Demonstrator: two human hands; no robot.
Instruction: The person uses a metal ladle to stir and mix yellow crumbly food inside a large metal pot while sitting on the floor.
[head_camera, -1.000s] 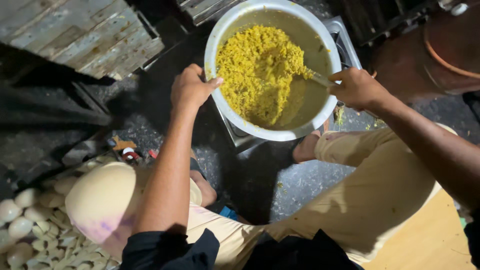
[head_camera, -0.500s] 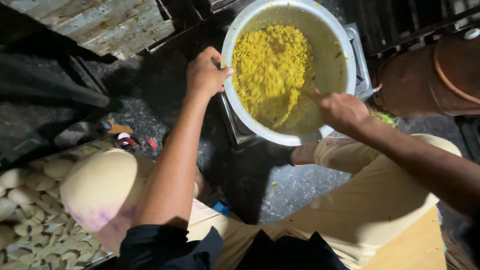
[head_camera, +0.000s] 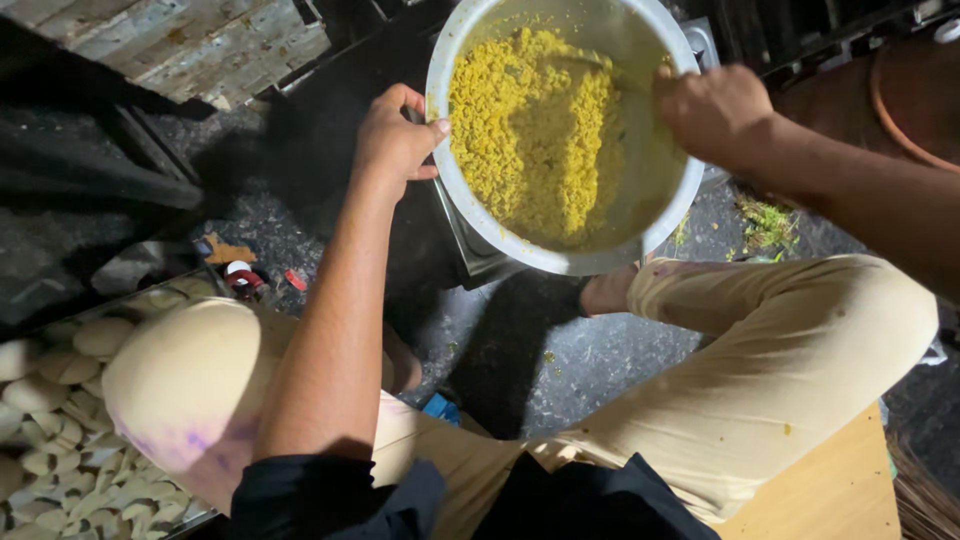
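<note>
right hand (head_camera: 715, 110) has swung up the pan (head_camera: 655, 215), clenched on a hidden utensil, stirring yellow mix (head_camera: 530, 130); left hand (head_camera: 395, 135) grips rim; next, scrape inward.

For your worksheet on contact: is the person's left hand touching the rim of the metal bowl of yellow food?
Touching. The head view shows the left hand gripping the metal bowl at its rim, thumb lying over the edge.

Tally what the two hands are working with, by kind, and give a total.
Hands: 2, left hand gripping the rim, right hand over the food
Bowl: 1, pale metal
Yellow food: 1 heap inside the bowl
Total: 4
</note>
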